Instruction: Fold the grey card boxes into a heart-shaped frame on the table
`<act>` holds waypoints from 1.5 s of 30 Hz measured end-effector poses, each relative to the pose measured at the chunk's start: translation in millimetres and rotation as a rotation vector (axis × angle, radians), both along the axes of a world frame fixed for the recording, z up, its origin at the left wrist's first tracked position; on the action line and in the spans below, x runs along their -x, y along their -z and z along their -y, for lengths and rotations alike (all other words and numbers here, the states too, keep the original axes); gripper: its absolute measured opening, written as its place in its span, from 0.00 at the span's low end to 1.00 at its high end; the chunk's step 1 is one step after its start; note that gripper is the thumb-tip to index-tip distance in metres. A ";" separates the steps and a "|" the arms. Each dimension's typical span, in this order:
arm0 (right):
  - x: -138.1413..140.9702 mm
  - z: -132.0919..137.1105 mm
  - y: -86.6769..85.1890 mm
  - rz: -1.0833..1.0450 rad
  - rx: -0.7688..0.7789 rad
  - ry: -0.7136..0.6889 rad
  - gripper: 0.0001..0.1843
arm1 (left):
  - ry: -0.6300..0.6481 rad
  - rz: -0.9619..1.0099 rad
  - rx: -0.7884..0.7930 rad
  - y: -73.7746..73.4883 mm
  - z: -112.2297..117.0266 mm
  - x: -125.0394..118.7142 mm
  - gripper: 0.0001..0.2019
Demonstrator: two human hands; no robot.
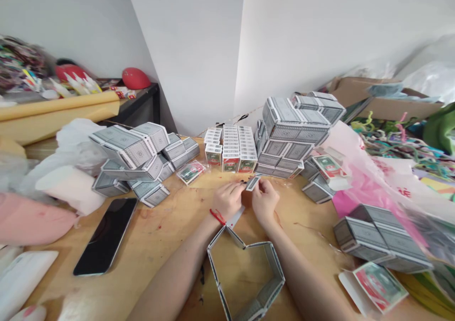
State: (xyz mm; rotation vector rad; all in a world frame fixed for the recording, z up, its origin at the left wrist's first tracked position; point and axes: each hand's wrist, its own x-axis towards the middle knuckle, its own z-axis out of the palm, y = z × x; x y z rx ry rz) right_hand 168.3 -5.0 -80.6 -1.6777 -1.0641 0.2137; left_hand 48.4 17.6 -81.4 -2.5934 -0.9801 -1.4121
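My left hand (228,199) and my right hand (265,199) meet at the middle of the wooden table (156,245), both pinching one small grey patterned card box (252,183) between their fingertips. A red string circles my left wrist. Just beyond the hands stand rows of small card decks (231,148) on end. Between my forearms lies an open folded paper sleeve (247,276), bent into a ring.
Grey carton packs are heaped at the left (137,157), behind the decks (295,134) and at the right (380,240). A black phone (106,236) lies at the left. Pink plastic bags (359,188), a cardboard box (373,98) and paper rolls (53,115) crowd the edges.
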 end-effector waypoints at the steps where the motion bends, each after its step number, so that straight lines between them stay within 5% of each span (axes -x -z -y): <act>1: 0.1 0.0 -0.2 -0.005 -0.002 0.000 0.14 | -0.003 -0.005 -0.004 0.1 0.0 0.2 0.13; 6: -2.4 -2.0 1.8 -0.066 -0.024 -0.032 0.13 | -0.052 0.031 0.091 4.9 0.0 -0.4 0.11; 10: -7.4 -9.3 8.9 -0.227 -0.048 -0.241 0.13 | -0.223 0.268 0.369 10.0 -4.7 -0.6 0.05; 14: -11.1 -16.8 19.1 -0.326 0.021 -0.413 0.14 | -0.225 0.443 0.551 9.6 -10.3 1.9 0.03; 28: -21.6 -17.1 21.1 -0.205 0.104 -0.518 0.10 | -0.232 0.399 0.473 4.5 -8.3 5.9 0.04; 36: -21.1 -13.4 17.9 0.017 0.082 -0.389 0.11 | -0.176 0.337 0.434 3.6 -0.2 0.7 0.04; 42: -10.0 -9.1 14.1 0.310 0.129 -0.109 0.12 | -0.099 0.318 0.512 3.9 6.7 -8.5 0.04; 45: -6.8 -8.3 13.2 0.345 0.112 -0.076 0.12 | -0.121 0.340 0.541 4.3 7.3 -9.2 0.04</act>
